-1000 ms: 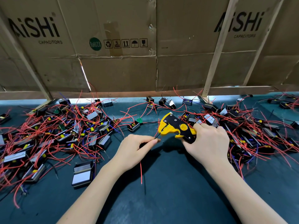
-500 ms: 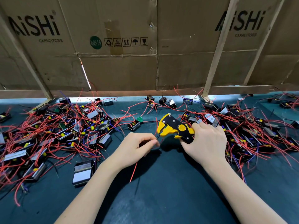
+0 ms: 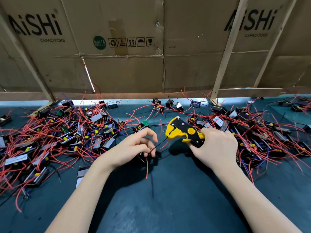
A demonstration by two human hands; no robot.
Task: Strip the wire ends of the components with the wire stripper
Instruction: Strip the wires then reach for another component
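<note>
My right hand (image 3: pixel 217 147) grips the handles of a yellow and black wire stripper (image 3: pixel 182 132), whose jaws point left. A thin black wire (image 3: pixel 159 145) runs from the jaws down to my left hand (image 3: pixel 134 147). That hand holds a small dark component, mostly hidden under its curled fingers, with the thumb and forefinger spread apart above. A red wire (image 3: pixel 147 168) hangs from the component below the hand, over the dark green mat.
Piles of black components with red wires lie to the left (image 3: pixel 64 137) and to the right (image 3: pixel 262 132). A few more stand at the back (image 3: pixel 168 103). A cardboard wall (image 3: pixel 127 68) with wooden struts closes the far side. The dark green mat (image 3: pixel 168 199) lies in front of me.
My left hand has opened its thumb and forefinger and shifted a little left and down. The black wire now stretches from the stripper's jaws. The red wire hangs straight down again.
</note>
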